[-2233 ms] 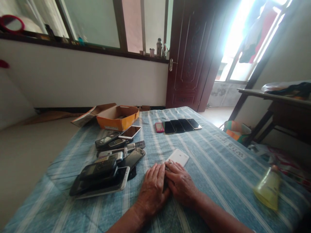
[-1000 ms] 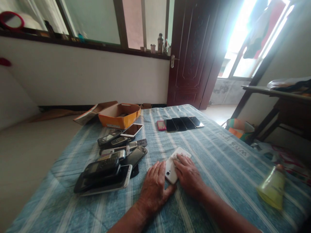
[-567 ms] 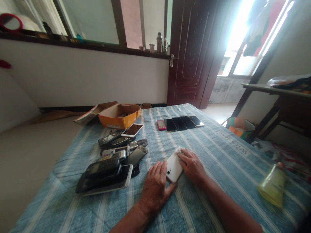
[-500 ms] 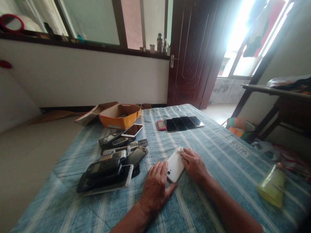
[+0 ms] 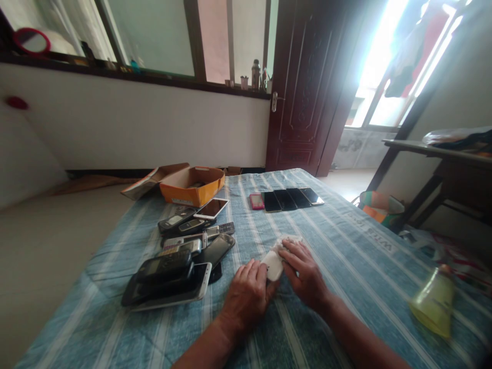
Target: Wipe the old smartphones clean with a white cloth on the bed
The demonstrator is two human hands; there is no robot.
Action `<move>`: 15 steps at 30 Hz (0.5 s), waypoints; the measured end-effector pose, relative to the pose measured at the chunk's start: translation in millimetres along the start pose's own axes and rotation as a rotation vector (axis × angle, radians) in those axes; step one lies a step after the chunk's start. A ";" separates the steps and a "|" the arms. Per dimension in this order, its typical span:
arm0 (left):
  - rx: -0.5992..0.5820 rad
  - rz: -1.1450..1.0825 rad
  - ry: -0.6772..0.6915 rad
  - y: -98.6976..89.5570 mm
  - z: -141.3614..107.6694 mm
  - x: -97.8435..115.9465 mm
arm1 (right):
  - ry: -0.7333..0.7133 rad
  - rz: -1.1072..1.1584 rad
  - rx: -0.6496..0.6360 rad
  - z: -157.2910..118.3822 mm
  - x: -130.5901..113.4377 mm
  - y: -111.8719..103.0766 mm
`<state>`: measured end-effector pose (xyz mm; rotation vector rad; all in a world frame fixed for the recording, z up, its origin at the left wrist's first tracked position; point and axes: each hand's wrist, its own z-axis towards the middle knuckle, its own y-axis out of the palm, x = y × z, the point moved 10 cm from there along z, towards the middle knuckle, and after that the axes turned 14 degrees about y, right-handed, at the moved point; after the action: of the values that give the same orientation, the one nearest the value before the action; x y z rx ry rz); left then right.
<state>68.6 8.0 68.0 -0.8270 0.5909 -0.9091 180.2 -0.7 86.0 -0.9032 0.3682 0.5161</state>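
Note:
A white smartphone (image 5: 272, 266) lies back side up on the striped cloth, its camera end toward me. My left hand (image 5: 248, 292) grips its near left side, the thumb at the near end and the fingers along the edge. Over the far part of the phone lies my right hand (image 5: 302, 269), its bent fingers pressing a crumpled white tissue (image 5: 295, 239) against the back. The fingers hide much of the phone. Left of my hands is a pile of old mobile phones (image 5: 165, 266), among them a black smartphone (image 5: 219, 248) and several keypad phones.
Beyond my hands, several dark smartphones (image 5: 288, 200) lie in an overlapping row beside a small pink-edged object (image 5: 257, 201). An orange open box (image 5: 192, 192) stands at the far left of the table (image 5: 338, 241). At the right is a yellow translucent container (image 5: 434, 302).
My right hand has slid along the phone with the tissue, covering more of its back. The phone sits slightly more turned and hidden. My left hand keeps its grip.

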 end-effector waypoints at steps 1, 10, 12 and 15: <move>0.006 0.000 0.003 -1.3 1.2 -0.2 | -0.033 -0.004 -0.014 -1.3 -8.5 0.6; 0.011 -0.057 -0.021 -10.5 8.8 -4.2 | -0.078 -0.041 -0.076 10.8 -20.0 3.0; 0.022 -0.057 -0.022 -13.4 9.7 -4.8 | -0.037 -0.038 -0.059 18.9 -7.3 1.2; 0.050 -0.040 -0.022 -17.8 9.6 -5.1 | 0.050 0.002 -0.035 31.6 16.5 0.3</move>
<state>65.3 9.7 88.5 -0.8050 0.5320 -0.9460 196.3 29.7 95.5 -0.9508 0.4063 0.5038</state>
